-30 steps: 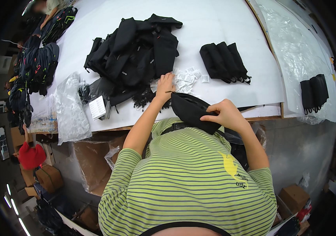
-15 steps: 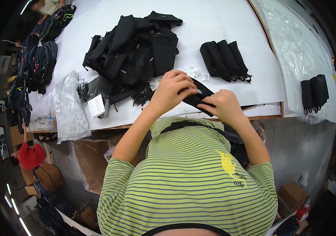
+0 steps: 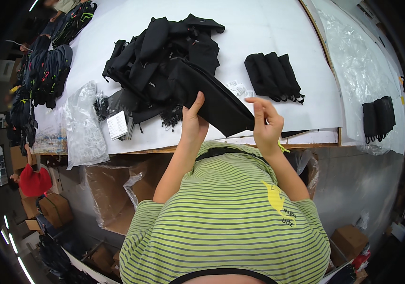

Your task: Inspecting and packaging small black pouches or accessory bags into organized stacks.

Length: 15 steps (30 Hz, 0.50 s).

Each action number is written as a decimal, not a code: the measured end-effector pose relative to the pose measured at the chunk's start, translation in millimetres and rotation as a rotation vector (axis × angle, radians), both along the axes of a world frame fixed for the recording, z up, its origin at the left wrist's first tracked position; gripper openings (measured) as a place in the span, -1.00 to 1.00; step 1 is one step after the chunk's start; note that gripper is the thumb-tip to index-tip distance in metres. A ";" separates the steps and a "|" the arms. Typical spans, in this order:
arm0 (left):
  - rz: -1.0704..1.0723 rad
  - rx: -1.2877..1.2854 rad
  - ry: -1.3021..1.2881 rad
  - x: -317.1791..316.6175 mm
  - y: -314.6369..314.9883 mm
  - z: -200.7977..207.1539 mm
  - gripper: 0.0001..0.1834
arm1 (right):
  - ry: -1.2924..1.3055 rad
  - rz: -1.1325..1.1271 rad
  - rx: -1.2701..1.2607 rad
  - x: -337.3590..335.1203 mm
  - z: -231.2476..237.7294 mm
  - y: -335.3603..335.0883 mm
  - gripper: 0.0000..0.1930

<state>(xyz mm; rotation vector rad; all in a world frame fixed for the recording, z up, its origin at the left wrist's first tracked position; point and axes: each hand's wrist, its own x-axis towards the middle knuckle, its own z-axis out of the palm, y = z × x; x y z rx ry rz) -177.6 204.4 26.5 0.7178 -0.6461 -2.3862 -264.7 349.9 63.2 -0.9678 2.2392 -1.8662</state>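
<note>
Black pouch point(image 3: 223, 108), a long one, held up over the near side of the bench point(image 3: 278, 28), right in front of the person and slanting from far left to near right. The bench is the biggest thing here, and on its far left side there's a messy heap of black pouches point(image 3: 151, 47), with the held one overlapping its near right part. To the right of that lies a neat row of folded black pouches point(image 3: 274, 75), well apart from the heap.

As for handling, I'd guess it's light and soft, with just enough body to keep its flat shape — nothing fragile, maybe a bit slick if it's synthetic. The free end could sag, so I'd take it by the broad side near the middle and steady the near right corner. The far long edge has a seam or opening, too dark to tell which.

The left hand point(image 3: 194, 124) has the near long side gripped, thumb on top and fingers tucked under. The right hand point(image 3: 267, 124) is at the near right corner with fingers curled — can't tell if they're pinching fabric or just beside it. Smallest stuff: white slips point(image 3: 236, 88) just past the pouch, on the bench.
</note>
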 end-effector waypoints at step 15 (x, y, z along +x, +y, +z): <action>-0.440 -0.254 -0.191 1.6 16.6 44.2 -0.65 | -0.441 0.167 -0.312 -39.8 6.5 -20.0 -0.80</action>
